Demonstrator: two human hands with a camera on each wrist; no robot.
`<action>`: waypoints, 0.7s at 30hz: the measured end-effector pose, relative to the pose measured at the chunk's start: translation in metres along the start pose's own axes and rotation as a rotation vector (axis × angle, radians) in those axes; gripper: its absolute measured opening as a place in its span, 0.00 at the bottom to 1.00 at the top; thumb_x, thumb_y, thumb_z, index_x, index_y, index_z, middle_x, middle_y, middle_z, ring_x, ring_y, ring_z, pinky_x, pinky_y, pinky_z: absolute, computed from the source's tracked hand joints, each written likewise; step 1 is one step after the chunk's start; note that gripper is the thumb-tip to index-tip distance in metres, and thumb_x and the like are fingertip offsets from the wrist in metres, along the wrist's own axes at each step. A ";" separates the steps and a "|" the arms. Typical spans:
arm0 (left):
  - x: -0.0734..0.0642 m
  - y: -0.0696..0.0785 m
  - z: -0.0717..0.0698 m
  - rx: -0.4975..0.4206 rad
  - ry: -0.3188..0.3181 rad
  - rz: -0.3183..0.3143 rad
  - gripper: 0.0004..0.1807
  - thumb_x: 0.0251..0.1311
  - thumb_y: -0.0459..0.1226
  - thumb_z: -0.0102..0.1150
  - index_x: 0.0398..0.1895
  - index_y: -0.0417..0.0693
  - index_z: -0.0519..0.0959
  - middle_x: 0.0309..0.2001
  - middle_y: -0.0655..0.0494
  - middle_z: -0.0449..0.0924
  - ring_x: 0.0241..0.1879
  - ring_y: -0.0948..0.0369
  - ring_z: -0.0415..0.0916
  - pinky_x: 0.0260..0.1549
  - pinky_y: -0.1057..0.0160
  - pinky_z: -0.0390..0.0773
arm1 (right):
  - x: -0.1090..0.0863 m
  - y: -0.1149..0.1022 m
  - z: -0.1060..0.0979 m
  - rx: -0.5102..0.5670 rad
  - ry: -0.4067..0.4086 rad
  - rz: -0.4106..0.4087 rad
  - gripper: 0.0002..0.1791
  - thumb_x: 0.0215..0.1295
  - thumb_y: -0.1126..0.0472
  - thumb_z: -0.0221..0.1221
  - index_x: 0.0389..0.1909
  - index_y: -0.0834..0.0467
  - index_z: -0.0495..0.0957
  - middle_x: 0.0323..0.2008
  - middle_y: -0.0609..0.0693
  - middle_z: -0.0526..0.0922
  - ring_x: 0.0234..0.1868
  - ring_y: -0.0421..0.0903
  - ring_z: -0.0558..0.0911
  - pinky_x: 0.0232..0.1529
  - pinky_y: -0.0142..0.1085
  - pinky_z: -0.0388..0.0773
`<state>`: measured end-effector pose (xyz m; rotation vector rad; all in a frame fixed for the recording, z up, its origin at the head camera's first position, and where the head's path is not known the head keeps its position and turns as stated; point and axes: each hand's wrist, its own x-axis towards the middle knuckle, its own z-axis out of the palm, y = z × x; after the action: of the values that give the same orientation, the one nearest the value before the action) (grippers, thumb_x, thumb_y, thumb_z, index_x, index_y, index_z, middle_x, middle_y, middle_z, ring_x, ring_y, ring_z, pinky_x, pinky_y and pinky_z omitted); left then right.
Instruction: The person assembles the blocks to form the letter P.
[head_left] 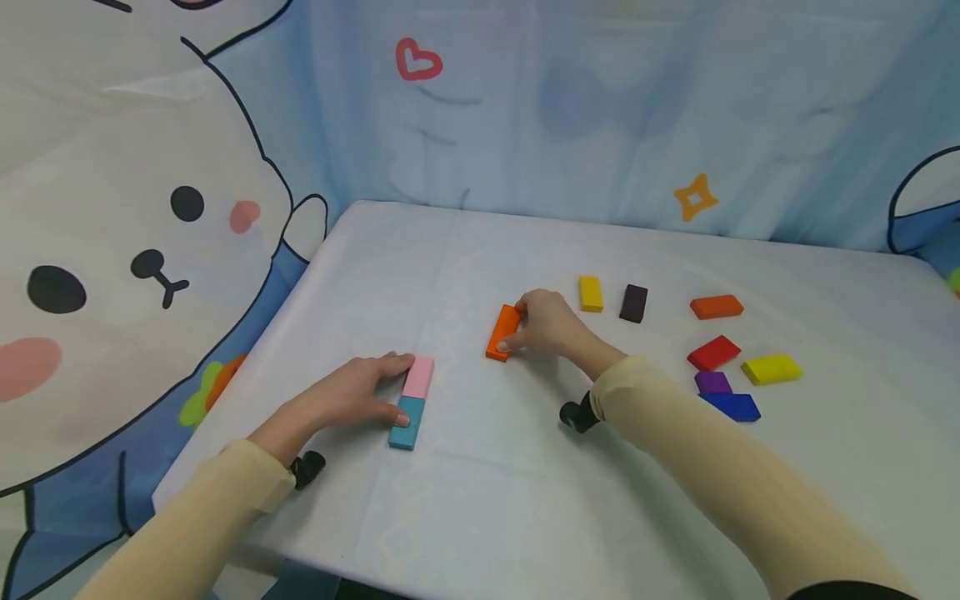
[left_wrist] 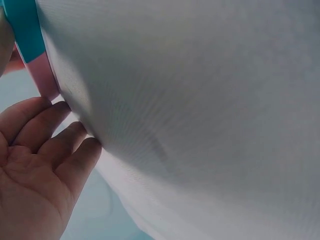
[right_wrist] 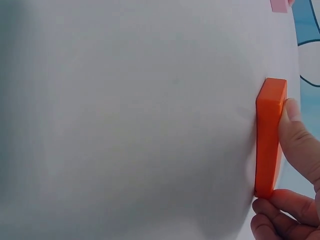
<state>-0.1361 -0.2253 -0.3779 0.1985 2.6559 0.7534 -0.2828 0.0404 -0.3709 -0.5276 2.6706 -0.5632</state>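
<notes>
My left hand (head_left: 352, 392) rests by a teal block (head_left: 407, 423) and a pink block (head_left: 418, 377), which lie end to end in one line. Its thumb lies on the teal block, while the index fingertip touches the far end of the pink one. In the left wrist view the fingers (left_wrist: 37, 120) are fairly straight, beside the pink end. Farther to the right, my right hand (head_left: 547, 329) pinches an orange block (head_left: 501, 335) between thumb and fingers. The right wrist view shows this orange block (right_wrist: 269, 135) standing on its narrow side on the cloth.
Right of the right hand lie a yellow block (head_left: 590, 294), a black block (head_left: 633, 303) and another orange block (head_left: 716, 307). Nearer sit red (head_left: 713, 353), yellow (head_left: 772, 369), purple (head_left: 712, 382) and blue (head_left: 733, 407) blocks. A white cloth (head_left: 480, 500) covers the table.
</notes>
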 end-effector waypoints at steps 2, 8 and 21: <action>0.001 0.001 0.000 -0.005 -0.001 -0.002 0.48 0.57 0.41 0.75 0.79 0.44 0.61 0.79 0.46 0.59 0.81 0.47 0.50 0.78 0.43 0.57 | 0.003 -0.004 0.003 0.007 0.010 -0.021 0.39 0.59 0.52 0.74 0.65 0.70 0.73 0.60 0.64 0.79 0.59 0.58 0.75 0.67 0.49 0.75; 0.001 0.003 -0.003 0.008 -0.001 -0.018 0.48 0.57 0.42 0.75 0.79 0.46 0.61 0.79 0.47 0.59 0.81 0.47 0.50 0.77 0.43 0.58 | 0.011 -0.018 0.011 0.057 0.034 -0.063 0.40 0.58 0.52 0.74 0.66 0.69 0.73 0.64 0.63 0.78 0.64 0.58 0.74 0.71 0.49 0.72; 0.004 0.001 -0.002 0.006 -0.023 -0.055 0.48 0.57 0.43 0.75 0.79 0.49 0.61 0.80 0.46 0.58 0.81 0.46 0.52 0.77 0.41 0.57 | 0.023 -0.046 0.032 0.100 0.041 -0.097 0.41 0.58 0.52 0.75 0.67 0.68 0.73 0.65 0.62 0.78 0.66 0.57 0.75 0.72 0.46 0.73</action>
<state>-0.1401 -0.2242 -0.3770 0.1341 2.6313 0.7210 -0.2765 -0.0185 -0.3838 -0.6262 2.6500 -0.7386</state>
